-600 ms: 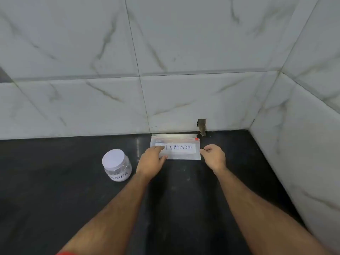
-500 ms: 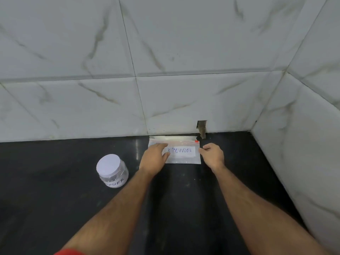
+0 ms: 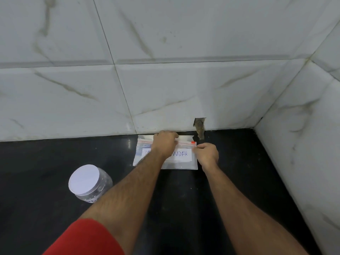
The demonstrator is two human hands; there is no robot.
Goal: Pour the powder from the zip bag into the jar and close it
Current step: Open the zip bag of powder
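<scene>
The left hand (image 3: 164, 144) is curling its fingers over the top edge of the clear plastic zip bag (image 3: 181, 163), gripping it near the middle of the red zip strip (image 3: 184, 143). The right hand (image 3: 207, 155) is pinching the bag's right end, just below the small red slider tab (image 3: 193, 142). The bag is lying flat at the centre of the frame, against the foot of the wall, and a white paper label (image 3: 181, 154) with blue handwriting is showing through it; the left forearm is hiding part of the lettering. Pale powder is sitting inside, though how much cannot be told.

In the lower left of the frame, well apart from the bag, a clear round plastic jar (image 3: 90, 184) is standing with its white lid (image 3: 84, 179) on; its contents are unclear. Both are resting on the black glossy stone counter (image 3: 248, 172), which is meeting white marble-veined wall tiles (image 3: 184, 89) behind and at the right. A red sleeve (image 3: 86, 238) is showing at the bottom edge.
</scene>
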